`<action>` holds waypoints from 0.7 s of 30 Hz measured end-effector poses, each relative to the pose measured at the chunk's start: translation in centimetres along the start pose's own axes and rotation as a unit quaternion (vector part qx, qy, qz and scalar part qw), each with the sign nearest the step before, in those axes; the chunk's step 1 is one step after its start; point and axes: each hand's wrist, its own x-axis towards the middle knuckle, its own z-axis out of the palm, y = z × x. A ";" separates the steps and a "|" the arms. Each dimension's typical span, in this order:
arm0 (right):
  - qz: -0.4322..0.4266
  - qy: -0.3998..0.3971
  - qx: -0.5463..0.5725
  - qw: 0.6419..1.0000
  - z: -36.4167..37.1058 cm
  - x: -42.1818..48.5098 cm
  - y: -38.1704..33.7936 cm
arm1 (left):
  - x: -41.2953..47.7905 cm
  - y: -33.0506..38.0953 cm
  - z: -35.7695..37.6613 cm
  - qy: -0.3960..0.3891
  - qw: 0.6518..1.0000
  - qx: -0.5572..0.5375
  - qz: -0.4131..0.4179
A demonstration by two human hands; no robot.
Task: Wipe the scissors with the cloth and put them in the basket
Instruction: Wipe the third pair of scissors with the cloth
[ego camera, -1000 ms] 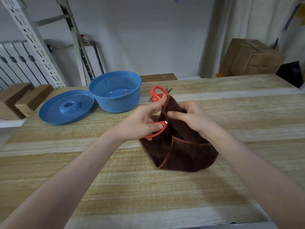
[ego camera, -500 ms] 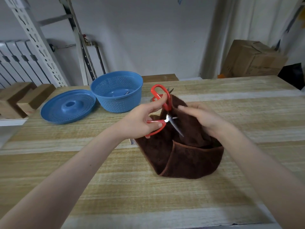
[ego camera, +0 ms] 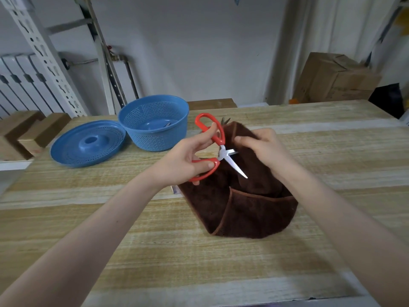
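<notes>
Red-handled scissors [ego camera: 218, 149] are held above the wooden table, blades spread apart. My left hand [ego camera: 184, 159] grips both red handles, fingers through and around the loops. One bare blade points down-right; the other runs into the brown cloth [ego camera: 247, 204]. My right hand [ego camera: 264, 149] pinches the cloth's upper fold around that blade. The cloth's lower part lies bunched on the table. A blue perforated basket [ego camera: 155, 124] stands to the left behind the hands, with something metallic lying in its bottom.
A blue perforated lid [ego camera: 87, 144] lies flat left of the basket. Wooden blocks [ego camera: 26, 131] sit at the table's left edge. A metal rack and radiator stand behind; a cardboard box [ego camera: 334, 79] is at the back right. Something dark and pointed pokes out behind the cloth's top.
The scissors' blades have come into view, spread open. My right hand has shifted along the cloth over the upper blade. Both hands and the cloth have risen slightly.
</notes>
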 end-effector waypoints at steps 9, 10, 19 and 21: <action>-0.089 -0.041 -0.052 0.994 -0.5 0.3 -0.9 | -0.5 0.0 -0.8 0.006 1.000 0.021 -0.004; -0.109 -0.085 -0.128 0.982 -0.1 0.1 -1.0 | -0.5 0.1 -0.8 0.007 1.000 0.029 0.004; -0.127 -0.155 -0.167 0.965 0.0 0.4 0.6 | -0.3 0.2 -0.8 -0.022 0.998 0.061 0.011; -0.104 -0.165 -0.146 0.970 -0.6 0.8 1.4 | -0.5 0.1 -0.9 -0.026 0.997 0.068 0.012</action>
